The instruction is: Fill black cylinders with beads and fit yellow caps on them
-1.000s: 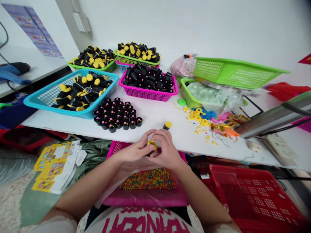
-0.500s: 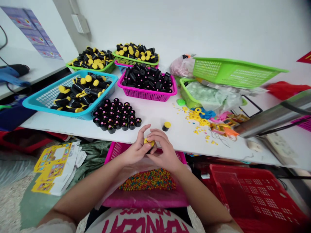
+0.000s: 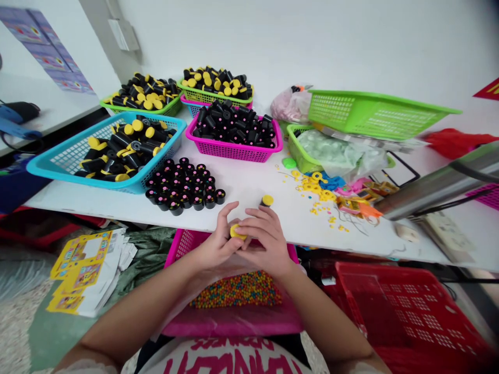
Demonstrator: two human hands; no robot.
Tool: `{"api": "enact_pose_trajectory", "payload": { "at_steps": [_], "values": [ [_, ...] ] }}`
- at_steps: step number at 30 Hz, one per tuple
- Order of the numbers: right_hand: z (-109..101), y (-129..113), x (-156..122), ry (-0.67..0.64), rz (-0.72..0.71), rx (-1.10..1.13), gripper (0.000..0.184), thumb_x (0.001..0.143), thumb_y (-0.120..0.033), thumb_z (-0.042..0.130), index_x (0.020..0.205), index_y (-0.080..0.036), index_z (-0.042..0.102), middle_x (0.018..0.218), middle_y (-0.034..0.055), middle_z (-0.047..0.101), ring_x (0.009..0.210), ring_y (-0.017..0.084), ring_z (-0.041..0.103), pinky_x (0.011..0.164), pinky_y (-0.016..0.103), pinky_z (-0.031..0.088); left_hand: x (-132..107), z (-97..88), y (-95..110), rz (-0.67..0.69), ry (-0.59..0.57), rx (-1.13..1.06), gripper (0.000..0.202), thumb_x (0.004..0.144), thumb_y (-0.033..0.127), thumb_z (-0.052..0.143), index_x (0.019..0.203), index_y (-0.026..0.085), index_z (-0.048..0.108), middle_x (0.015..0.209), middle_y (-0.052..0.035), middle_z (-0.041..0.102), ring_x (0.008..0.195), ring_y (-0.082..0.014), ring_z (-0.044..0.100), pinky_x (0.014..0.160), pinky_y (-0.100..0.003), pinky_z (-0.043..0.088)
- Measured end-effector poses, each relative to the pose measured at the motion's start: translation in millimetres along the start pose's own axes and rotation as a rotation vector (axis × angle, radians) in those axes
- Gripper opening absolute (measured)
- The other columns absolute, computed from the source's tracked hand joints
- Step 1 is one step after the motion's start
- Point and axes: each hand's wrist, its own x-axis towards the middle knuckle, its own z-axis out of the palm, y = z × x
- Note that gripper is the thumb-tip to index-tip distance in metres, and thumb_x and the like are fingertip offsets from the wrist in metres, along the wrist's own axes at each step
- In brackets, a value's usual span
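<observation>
A small black canister with a yellow cap [image 3: 237, 232] is between my two hands, above the front edge of the table. My left hand [image 3: 218, 243] grips it from the left, its thumb by the cap and its index finger raised. From the other side my right hand [image 3: 268, 240] closes round it, fingertips on the cap; most of the black body is hidden. Another canister with a yellow cap [image 3: 267, 200] stands on the table just beyond my right hand. Open black canisters [image 3: 183, 189] are grouped upright to the left, with coloured balls visible in some.
Below my hands sits a magenta basket [image 3: 234, 326] of coloured balls [image 3: 241, 291]. Behind are a blue basket [image 3: 47, 165] of capped canisters and a pink basket [image 3: 234, 149] of black ones. Loose yellow caps [image 3: 317, 187] lie right. A red crate [image 3: 390, 311] stands lower right.
The yellow cap now faces up more plainly, with my right fingers lying across it. Both hands stay round the canister, and the view has shifted slightly.
</observation>
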Motion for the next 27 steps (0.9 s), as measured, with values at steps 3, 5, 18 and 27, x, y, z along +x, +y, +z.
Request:
{"api": "enact_pose_trajectory", "payload": {
  "at_steps": [3,5,18,27],
  "values": [
    [-10,8,0,-0.061,-0.048,-0.094,0.027,0.084,-0.032,0.071,0.111,-0.032,0.066,0.103,0.0004,0.075,0.109,0.025,0.066,0.100,0.048,0.046,2,-5.9,10,-0.040,0.010,0.201,0.058,0.100,0.050,0.036,0.147,0.031,0.008,0.108,-0.0070,0.053,0.090,-0.0164,0.054,0.082,-0.033,0.047],
    [-18,15,2,-0.126,0.019,-0.113,0.034,0.087,-0.031,0.068,0.121,-0.031,0.063,0.112,0.0023,0.073,0.113,0.025,0.063,0.099,0.046,0.046,7,-14.5,23,-0.029,0.066,0.442,0.059,0.099,0.050,0.039,0.148,0.028,0.012,0.124,-0.0127,0.048,0.102,-0.0201,0.051,0.091,-0.038,0.045],
    [-21,43,-23,-0.258,0.212,-0.402,0.020,0.093,-0.022,0.057,0.108,-0.027,0.069,0.116,0.0028,0.073,0.113,0.031,0.054,0.088,0.050,0.041,56,-39.0,49,-0.417,0.217,1.746,0.039,0.092,0.035,0.050,0.122,0.017,0.067,0.147,-0.0189,0.041,0.121,-0.0444,0.040,0.089,-0.057,0.036],
    [-43,63,-28,-0.113,0.314,-0.267,0.028,0.086,-0.033,0.070,0.110,-0.021,0.066,0.112,0.0126,0.066,0.106,0.028,0.062,0.094,0.050,0.053,64,-44.5,41,-0.479,0.149,1.781,0.030,0.088,0.032,0.054,0.101,0.015,0.075,0.135,-0.0203,0.051,0.119,-0.0455,0.041,0.083,-0.054,0.038]
  ]
}}
